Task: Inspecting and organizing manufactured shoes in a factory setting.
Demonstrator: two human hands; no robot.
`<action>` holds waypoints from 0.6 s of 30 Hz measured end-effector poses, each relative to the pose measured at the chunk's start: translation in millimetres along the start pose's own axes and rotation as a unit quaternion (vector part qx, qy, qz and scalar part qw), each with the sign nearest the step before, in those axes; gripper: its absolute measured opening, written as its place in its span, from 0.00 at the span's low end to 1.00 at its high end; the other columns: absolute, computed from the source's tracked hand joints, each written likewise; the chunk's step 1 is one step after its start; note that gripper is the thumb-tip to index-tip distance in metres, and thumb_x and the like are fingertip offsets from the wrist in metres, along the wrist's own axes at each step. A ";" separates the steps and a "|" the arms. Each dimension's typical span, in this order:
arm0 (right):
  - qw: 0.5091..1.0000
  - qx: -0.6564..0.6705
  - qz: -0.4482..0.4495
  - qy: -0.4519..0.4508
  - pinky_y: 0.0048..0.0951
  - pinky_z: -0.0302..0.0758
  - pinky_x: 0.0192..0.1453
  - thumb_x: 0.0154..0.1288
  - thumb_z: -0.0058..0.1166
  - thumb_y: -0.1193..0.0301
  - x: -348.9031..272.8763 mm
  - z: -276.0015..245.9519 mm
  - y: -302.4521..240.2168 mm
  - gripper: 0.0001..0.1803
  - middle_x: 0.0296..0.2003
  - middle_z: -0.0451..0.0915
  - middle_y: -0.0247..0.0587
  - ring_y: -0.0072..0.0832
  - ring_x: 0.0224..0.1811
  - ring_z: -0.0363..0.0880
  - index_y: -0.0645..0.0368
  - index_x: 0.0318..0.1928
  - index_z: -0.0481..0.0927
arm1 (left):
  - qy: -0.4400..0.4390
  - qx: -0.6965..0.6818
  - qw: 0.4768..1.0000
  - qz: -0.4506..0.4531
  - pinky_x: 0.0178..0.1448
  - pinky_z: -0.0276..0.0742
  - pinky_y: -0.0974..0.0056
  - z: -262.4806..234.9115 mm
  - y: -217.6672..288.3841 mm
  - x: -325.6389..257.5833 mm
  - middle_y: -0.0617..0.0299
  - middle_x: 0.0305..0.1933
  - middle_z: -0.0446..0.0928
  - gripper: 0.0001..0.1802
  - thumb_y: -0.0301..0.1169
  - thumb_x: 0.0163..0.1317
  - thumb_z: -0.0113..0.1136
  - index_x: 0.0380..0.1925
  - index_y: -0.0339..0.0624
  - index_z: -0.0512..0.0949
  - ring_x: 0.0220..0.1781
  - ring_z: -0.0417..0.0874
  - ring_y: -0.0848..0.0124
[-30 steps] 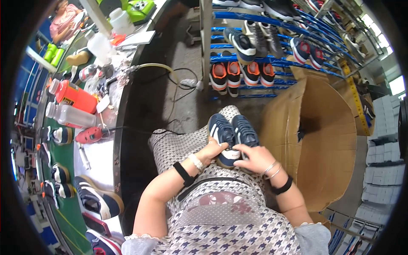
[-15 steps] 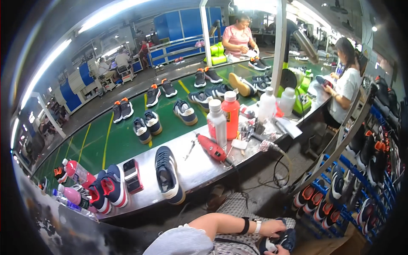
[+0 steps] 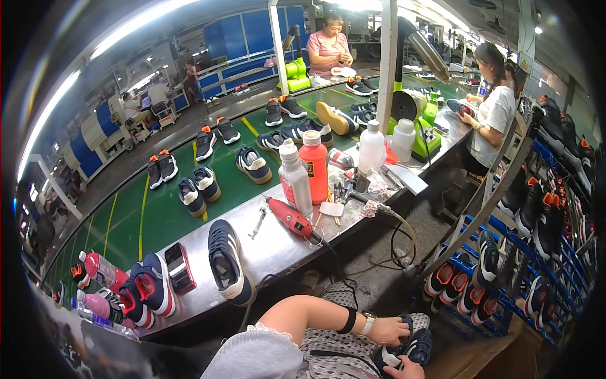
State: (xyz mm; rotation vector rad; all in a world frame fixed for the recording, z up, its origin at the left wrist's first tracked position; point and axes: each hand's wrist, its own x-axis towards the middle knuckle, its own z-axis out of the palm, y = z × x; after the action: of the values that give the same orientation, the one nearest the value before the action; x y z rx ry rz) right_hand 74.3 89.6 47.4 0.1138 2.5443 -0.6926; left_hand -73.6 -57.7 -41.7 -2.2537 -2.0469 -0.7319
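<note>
A pair of dark navy shoes (image 3: 413, 348) with white soles lies on my lap at the lower edge of the head view. My left hand (image 3: 386, 330), wearing a black wristband and a watch, grips the pair from the left. Only the fingers of my right hand (image 3: 403, 370) show at the bottom rim, pressed against the near shoe. My patterned clothing (image 3: 334, 347) lies under the shoes.
A steel bench (image 3: 271, 249) carries a navy shoe (image 3: 226, 262), a red hand tool (image 3: 289, 218), a red bottle (image 3: 314, 165) and a white bottle (image 3: 293, 178). Behind runs a green conveyor (image 3: 158, 215) with shoe pairs. A blue shoe rack (image 3: 505, 252) stands right. Other people work beyond.
The view has swung up from my lap to the bench and conveyor. Both hands have stayed on the navy shoes, which now sit at the picture's lower edge.
</note>
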 end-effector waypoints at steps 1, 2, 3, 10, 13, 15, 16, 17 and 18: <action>1.000 0.000 0.000 0.000 0.39 0.73 0.36 0.50 0.59 0.54 -0.1 0.1 0.4 0.25 0.29 0.79 0.52 0.45 0.33 0.78 0.56 0.45 0.75 | -0.021 -0.018 1.000 -0.010 0.45 0.64 0.60 1.5 1.2 0.6 0.62 0.38 0.71 0.09 0.39 0.39 0.58 0.21 0.49 0.79 0.45 0.69 0.65; 1.000 -0.001 -0.002 0.009 0.39 0.73 0.36 0.50 0.59 0.54 0.1 0.4 0.5 0.25 0.29 0.79 0.52 0.45 0.33 0.78 0.57 0.44 0.75 | 0.002 -0.016 1.000 -0.005 0.46 0.62 0.61 2.9 2.3 2.8 0.64 0.35 0.73 0.09 0.38 0.39 0.58 0.21 0.49 0.79 0.44 0.69 0.67; 1.000 -0.002 -0.004 0.017 0.40 0.73 0.36 0.50 0.58 0.54 0.1 0.2 0.9 0.25 0.29 0.79 0.52 0.46 0.33 0.78 0.57 0.44 0.75 | -0.007 -0.012 1.000 -0.010 0.46 0.62 0.61 3.1 2.7 4.7 0.64 0.35 0.73 0.09 0.38 0.39 0.58 0.21 0.49 0.79 0.44 0.69 0.67; 1.000 -0.006 0.010 -0.010 0.42 0.73 0.38 0.52 0.56 0.52 0.0 -0.4 5.6 0.26 0.31 0.79 0.55 0.49 0.36 0.77 0.57 0.46 0.74 | -0.059 0.037 0.997 -0.027 0.39 0.64 0.60 -4.4 17.2 26.7 0.65 0.24 0.76 0.07 0.37 0.38 0.61 0.17 0.49 0.76 0.33 0.75 0.66; 1.000 0.003 0.011 0.003 0.43 0.73 0.38 0.52 0.56 0.52 -0.8 0.7 6.8 0.27 0.31 0.79 0.56 0.49 0.36 0.78 0.57 0.46 0.73 | 0.033 -0.130 0.980 -0.145 0.36 0.70 0.57 -6.0 10.9 40.2 0.59 0.25 0.76 0.09 0.35 0.39 0.60 0.19 0.43 0.76 0.32 0.78 0.59; 1.000 0.011 0.023 0.001 0.42 0.73 0.38 0.51 0.57 0.52 -2.1 1.2 7.3 0.27 0.32 0.79 0.55 0.48 0.36 0.78 0.57 0.46 0.73 | 0.009 -0.069 0.993 -0.094 0.36 0.74 0.56 -3.8 4.4 45.6 0.54 0.26 0.76 0.10 0.33 0.40 0.59 0.22 0.38 0.76 0.35 0.78 0.56; 1.000 0.016 0.011 0.007 0.42 0.73 0.39 0.51 0.57 0.52 -2.8 1.5 7.3 0.27 0.32 0.79 0.55 0.48 0.36 0.78 0.57 0.46 0.74 | -0.014 -0.078 0.994 -0.081 0.38 0.74 0.57 -2.3 1.3 44.5 0.54 0.27 0.76 0.09 0.31 0.41 0.59 0.23 0.38 0.76 0.35 0.78 0.57; 1.000 0.020 0.005 0.018 0.41 0.73 0.39 0.51 0.57 0.53 -3.9 1.4 7.9 0.27 0.32 0.79 0.54 0.48 0.36 0.78 0.57 0.46 0.74 | -0.032 -0.080 0.993 -0.081 0.38 0.74 0.57 -0.4 -1.6 45.1 0.55 0.29 0.76 0.09 0.31 0.41 0.58 0.24 0.38 0.76 0.37 0.78 0.58; 0.999 0.023 0.012 0.021 0.41 0.74 0.39 0.50 0.58 0.52 -4.3 1.7 8.4 0.26 0.31 0.79 0.53 0.47 0.35 0.78 0.57 0.45 0.74 | -0.010 -0.084 0.995 -0.058 0.39 0.74 0.57 1.2 -3.9 43.8 0.56 0.30 0.75 0.10 0.32 0.42 0.58 0.24 0.38 0.76 0.37 0.77 0.58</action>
State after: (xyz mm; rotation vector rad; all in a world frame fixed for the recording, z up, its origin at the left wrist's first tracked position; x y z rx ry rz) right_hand 80.5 96.3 44.3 0.1770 2.5633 -0.7464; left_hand -75.3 -15.6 -28.9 -2.2482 -2.2188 -0.9272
